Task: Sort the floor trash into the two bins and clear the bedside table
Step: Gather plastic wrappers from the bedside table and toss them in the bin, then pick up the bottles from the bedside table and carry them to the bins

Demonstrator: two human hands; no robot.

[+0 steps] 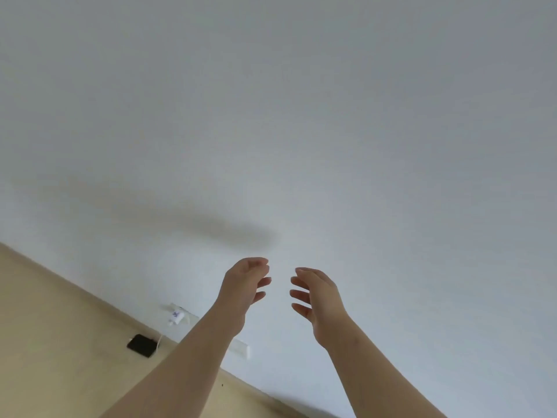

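Facing a white wall — left hand, right hand, both empty, apart

White wall fills most of view, camera tilted. Beige floor in lower left corner, meets wall along a diagonal line. White plug sits low on wall in an outlet. Second outlet plate just right of it, part hidden. Black box flat on floor near wall, thin pale cable at its right edge. Blurry dark shadow on wall mid-frame.
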